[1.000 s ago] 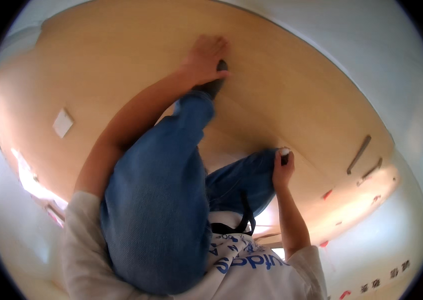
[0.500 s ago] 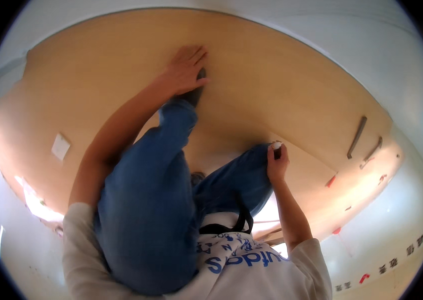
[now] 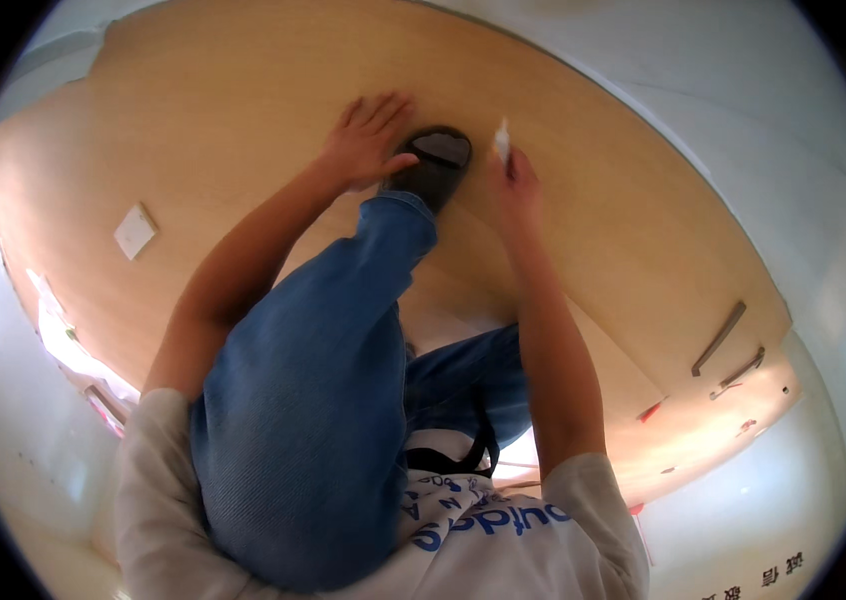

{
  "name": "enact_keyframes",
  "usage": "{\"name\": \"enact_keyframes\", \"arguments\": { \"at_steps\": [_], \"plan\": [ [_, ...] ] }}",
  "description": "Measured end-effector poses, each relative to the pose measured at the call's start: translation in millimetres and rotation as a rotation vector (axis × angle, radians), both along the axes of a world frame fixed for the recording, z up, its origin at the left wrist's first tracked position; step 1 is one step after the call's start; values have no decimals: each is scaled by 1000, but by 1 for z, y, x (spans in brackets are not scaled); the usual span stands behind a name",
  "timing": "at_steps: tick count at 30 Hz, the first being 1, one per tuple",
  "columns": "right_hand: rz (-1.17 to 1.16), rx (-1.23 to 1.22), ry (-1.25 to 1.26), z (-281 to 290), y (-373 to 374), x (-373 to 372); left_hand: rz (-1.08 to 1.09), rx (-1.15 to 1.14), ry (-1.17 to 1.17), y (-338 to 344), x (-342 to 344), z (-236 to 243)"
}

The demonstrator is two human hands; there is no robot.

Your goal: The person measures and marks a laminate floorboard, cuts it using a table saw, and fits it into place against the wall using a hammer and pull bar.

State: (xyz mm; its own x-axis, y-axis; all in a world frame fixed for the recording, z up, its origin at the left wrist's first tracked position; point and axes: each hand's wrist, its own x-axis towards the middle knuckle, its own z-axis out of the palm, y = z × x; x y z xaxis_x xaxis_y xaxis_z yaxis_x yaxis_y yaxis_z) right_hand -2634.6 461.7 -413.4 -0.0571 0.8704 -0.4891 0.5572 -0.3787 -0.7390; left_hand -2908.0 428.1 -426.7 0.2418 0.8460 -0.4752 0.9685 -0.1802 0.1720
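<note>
A large light-brown wood-coloured board (image 3: 243, 120) spreads out in front of me and around my legs. My left hand (image 3: 365, 145) lies on it with the fingers spread, empty, its thumb by the dark shoe (image 3: 435, 170) on my raised foot. To the right of that shoe, my right hand (image 3: 517, 190) is closed round a small white-tipped object (image 3: 502, 140). A dark part shows between the fingers, but its exact kind cannot be made out. Whether its tip touches the board is unclear.
A white square plate (image 3: 136, 231) lies on the left part of the board. At the right are two dark bar-shaped handles (image 3: 719, 339) and a small red piece (image 3: 652, 411). A pale surface (image 3: 663, 90) runs beyond the board's far edge.
My right hand has moved from beside my right knee forward and inward over the board with the white-tipped object. My left hand stays near the shoe. The view has shifted.
</note>
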Motion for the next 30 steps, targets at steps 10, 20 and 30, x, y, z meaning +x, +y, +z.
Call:
{"name": "enact_keyframes", "arguments": {
  "at_steps": [10,20,30],
  "plan": [
    [107,-76,-103,-13,30,-48,14,-23,6,-7,-2,-3],
    [64,-99,-138,-7,34,-56,20,-27,-7,-9,0,-4],
    [61,-76,-197,-8,32,-62,7,-39,14,-10,1,-5]
  ]
}}
